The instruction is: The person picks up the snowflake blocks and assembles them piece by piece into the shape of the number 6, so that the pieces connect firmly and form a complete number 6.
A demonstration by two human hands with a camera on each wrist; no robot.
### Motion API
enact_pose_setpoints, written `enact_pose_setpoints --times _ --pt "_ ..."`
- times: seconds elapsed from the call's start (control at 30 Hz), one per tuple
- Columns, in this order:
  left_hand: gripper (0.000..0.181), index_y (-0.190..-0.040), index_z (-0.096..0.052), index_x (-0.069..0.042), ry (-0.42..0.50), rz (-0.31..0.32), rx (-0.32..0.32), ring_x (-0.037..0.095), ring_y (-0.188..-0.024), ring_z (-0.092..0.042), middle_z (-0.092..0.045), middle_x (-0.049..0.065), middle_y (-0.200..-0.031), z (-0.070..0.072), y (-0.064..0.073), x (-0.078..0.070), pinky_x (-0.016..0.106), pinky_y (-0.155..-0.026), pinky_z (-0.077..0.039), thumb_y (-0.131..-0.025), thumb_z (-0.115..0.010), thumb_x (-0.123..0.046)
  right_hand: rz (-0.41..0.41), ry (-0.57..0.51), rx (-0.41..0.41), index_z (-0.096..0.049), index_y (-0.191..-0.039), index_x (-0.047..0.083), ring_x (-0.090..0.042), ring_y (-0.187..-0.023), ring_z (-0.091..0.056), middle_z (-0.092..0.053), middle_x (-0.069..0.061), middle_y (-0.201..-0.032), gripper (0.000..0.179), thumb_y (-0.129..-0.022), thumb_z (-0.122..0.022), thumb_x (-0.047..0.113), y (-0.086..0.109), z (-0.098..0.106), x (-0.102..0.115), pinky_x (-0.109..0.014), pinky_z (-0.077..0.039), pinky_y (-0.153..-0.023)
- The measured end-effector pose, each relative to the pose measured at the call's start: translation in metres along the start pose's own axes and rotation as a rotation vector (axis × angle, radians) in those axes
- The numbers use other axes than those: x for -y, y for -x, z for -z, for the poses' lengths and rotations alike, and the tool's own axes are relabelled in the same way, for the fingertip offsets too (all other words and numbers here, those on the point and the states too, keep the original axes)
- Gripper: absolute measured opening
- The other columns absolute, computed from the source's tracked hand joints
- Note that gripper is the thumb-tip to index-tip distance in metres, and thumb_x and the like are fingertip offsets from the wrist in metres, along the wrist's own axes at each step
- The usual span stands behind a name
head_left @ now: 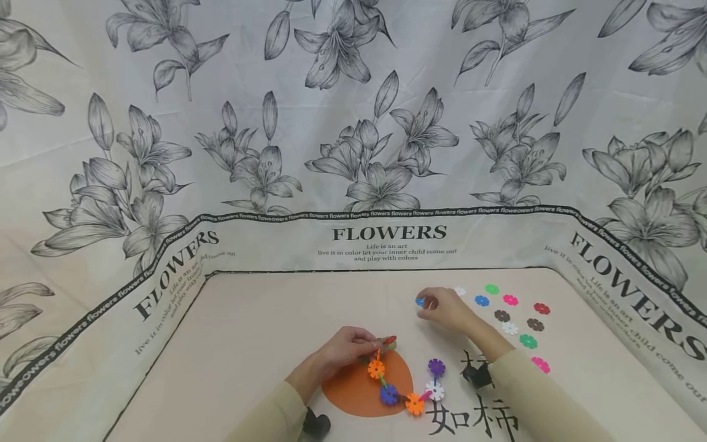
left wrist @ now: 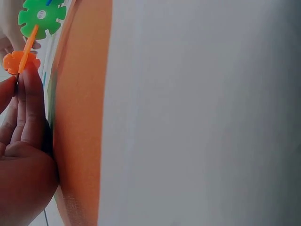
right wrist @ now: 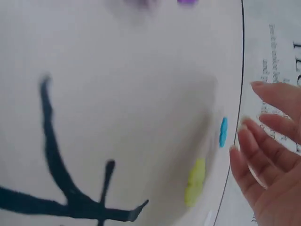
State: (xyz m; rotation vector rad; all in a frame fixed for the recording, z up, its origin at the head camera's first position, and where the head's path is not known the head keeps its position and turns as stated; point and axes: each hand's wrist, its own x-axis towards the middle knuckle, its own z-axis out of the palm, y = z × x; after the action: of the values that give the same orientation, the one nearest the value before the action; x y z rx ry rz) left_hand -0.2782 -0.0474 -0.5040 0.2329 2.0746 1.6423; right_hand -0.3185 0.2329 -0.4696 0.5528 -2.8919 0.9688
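A chain of notched plastic snowflake discs (head_left: 389, 395) in orange, blue, white, purple and other colours hangs from my left hand (head_left: 349, 345). In the left wrist view, thumb and fingertips pinch a thin dark edge at the chain's end, beside an orange disc (left wrist: 13, 62) and a green disc (left wrist: 41, 24). My right hand (head_left: 448, 312) hovers over the table with fingers loosely bent and nothing held. Near its fingertips lies a blue disc (head_left: 420, 301). In the right wrist view, a yellow disc (right wrist: 195, 182) lies below the hand; the hand hides it in the head view.
Several loose discs lie to the right, among them a green one (head_left: 491, 288), a red one (head_left: 542, 309) and a pink one (head_left: 540, 365). An orange round print (head_left: 353, 396) and black characters (head_left: 475, 417) mark the tablecloth. Flower-printed fabric (head_left: 386, 153) walls the back and sides.
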Motion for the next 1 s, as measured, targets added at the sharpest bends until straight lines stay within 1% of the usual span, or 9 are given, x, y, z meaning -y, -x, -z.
enact_pose_setpoints --times 0.07,0.13,0.2,0.3,0.5,0.63,0.73,0.87,1.0 --pt "0.018 -0.103 -0.075 -0.006 0.002 0.001 0.006 0.014 -0.077 -0.061 -0.076 0.004 -0.088 0.000 0.000 0.000 0.024 -0.071 -0.050 -0.097 -0.072 -0.023 -0.093 0.001 -0.011 -0.064 -0.123 -0.006 -0.022 -0.088 -0.061 -0.067 -0.010 -0.098 0.040 -0.089 -0.077 0.011 -0.005 0.000 -0.008 -0.038 -0.053 -0.077" --pt "0.018 -0.103 -0.075 -0.006 0.004 0.006 0.013 0.014 -0.077 -0.062 -0.076 0.003 -0.088 0.001 0.000 0.001 0.024 -0.072 -0.051 -0.097 -0.072 -0.023 -0.172 0.003 -0.002 -0.062 -0.128 -0.006 -0.025 -0.092 -0.061 -0.066 -0.013 -0.104 0.045 -0.090 -0.076 0.014 -0.010 0.000 -0.015 -0.041 -0.054 -0.080" --pt "0.018 -0.103 -0.075 -0.006 0.006 0.008 0.020 0.014 -0.077 -0.062 -0.075 0.003 -0.088 0.001 0.000 0.002 0.024 -0.072 -0.051 -0.097 -0.072 -0.023 -0.221 0.013 0.017 -0.060 -0.130 -0.006 -0.027 -0.094 -0.060 -0.065 -0.016 -0.107 0.049 -0.090 -0.077 0.016 -0.015 -0.001 -0.020 -0.044 -0.054 -0.083" --pt "0.019 -0.104 -0.075 -0.007 -0.002 0.002 0.028 0.014 -0.077 -0.062 -0.076 0.003 -0.089 0.001 0.000 0.002 0.024 -0.072 -0.051 -0.097 -0.071 -0.024 -0.259 0.031 0.037 -0.061 -0.127 -0.006 -0.029 -0.094 -0.060 -0.065 -0.017 -0.107 0.047 -0.090 -0.077 0.019 -0.022 -0.001 -0.024 -0.046 -0.053 -0.085" --pt "0.019 -0.103 -0.075 -0.007 0.000 -0.014 0.034 0.014 -0.077 -0.061 -0.076 0.003 -0.089 0.001 -0.001 0.002 0.024 -0.071 -0.049 -0.097 -0.072 -0.024 -0.271 0.056 0.038 -0.066 -0.113 -0.002 -0.028 -0.095 -0.062 -0.065 -0.014 -0.104 0.033 -0.089 -0.078 0.018 -0.029 -0.002 -0.030 -0.047 -0.054 -0.088" --pt "0.018 -0.103 -0.075 -0.006 0.006 -0.011 0.029 0.014 -0.077 -0.062 -0.076 0.004 -0.089 0.000 0.001 0.000 0.024 -0.071 -0.049 -0.098 -0.071 -0.023 -0.262 0.045 0.035 -0.066 -0.109 -0.004 -0.029 -0.096 -0.063 -0.066 -0.015 -0.103 0.030 -0.088 -0.078 0.015 -0.031 -0.003 -0.031 -0.048 -0.054 -0.090" --pt "0.017 -0.103 -0.075 -0.006 0.013 -0.005 0.028 0.014 -0.077 -0.061 -0.076 0.004 -0.090 0.001 0.002 -0.002 0.024 -0.071 -0.050 -0.098 -0.071 -0.022 -0.286 0.028 0.030 -0.066 -0.108 -0.003 -0.028 -0.095 -0.063 -0.066 -0.014 -0.102 0.030 -0.088 -0.078 0.015 -0.031 -0.003 -0.030 -0.047 -0.054 -0.091" --pt "0.017 -0.103 -0.075 -0.006 0.012 -0.003 0.027 0.014 -0.078 -0.061 -0.076 0.003 -0.090 0.001 0.003 -0.003 0.024 -0.071 -0.050 -0.098 -0.071 -0.022 -0.298 0.003 0.027 -0.066 -0.105 -0.002 -0.024 -0.089 -0.062 -0.066 -0.011 -0.097 0.028 -0.088 -0.079 0.015 -0.028 -0.003 -0.028 -0.041 -0.055 -0.084" --pt "0.018 -0.103 -0.075 -0.006 0.015 -0.007 0.028 0.014 -0.077 -0.061 -0.075 0.003 -0.089 0.002 0.003 -0.003 0.023 -0.071 -0.051 -0.098 -0.071 -0.023 -0.259 -0.023 0.008 -0.067 -0.099 -0.001 -0.021 -0.081 -0.061 -0.066 -0.009 -0.090 0.022 -0.087 -0.079 0.013 -0.024 -0.001 -0.023 -0.034 -0.054 -0.074"
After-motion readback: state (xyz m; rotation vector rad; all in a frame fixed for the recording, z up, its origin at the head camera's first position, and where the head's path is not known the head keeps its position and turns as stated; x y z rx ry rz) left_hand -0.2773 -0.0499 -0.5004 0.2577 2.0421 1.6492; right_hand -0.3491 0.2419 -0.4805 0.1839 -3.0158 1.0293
